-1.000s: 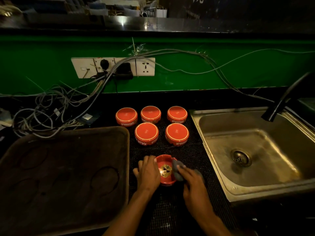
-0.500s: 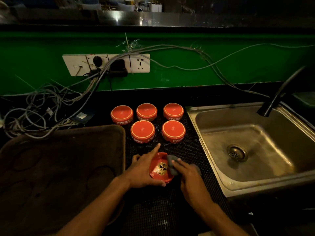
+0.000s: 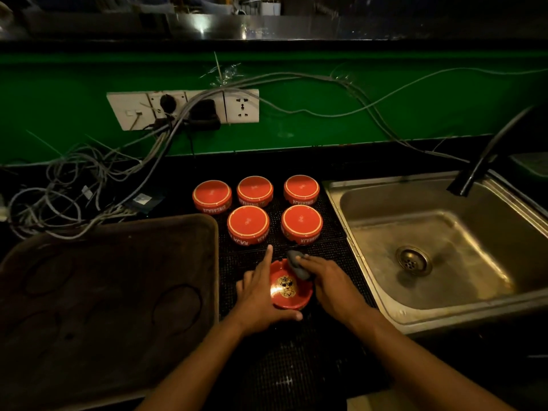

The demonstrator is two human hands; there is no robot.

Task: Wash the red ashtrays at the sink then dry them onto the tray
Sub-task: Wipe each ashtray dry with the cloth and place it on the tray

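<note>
**Ana:** Ashtray (image 3: 289,287) first: where does it sit, and who has it?

**Ben:** On the black mat (image 3: 296,366), tipped toward the camera, between the tray (image 3: 112,292) and the sink (image 3: 444,262). The left hand (image 3: 261,295) cups its left side, thumb curled under the near rim, forefinger pointing straight up. The right hand (image 3: 329,284) is closed on a dark cloth (image 3: 298,265) pressed at the far right rim.

**Ana:** So drying, by my reckoning. Which way does it go next?

**Ben:** Left. The tray lies just beside the left hand's wrist, its near edge close; the sink is off on the other side, past the right hand. Since the left hand already carries the dish and is nearer the tray, I'd judge it makes the placing.

**Ana:** And the other five?

**Ben:** Five upturned ashtrays (image 3: 248,225) stand behind, in two rows, apart from both hands. The tray looks bare, so most of the job remains
</note>
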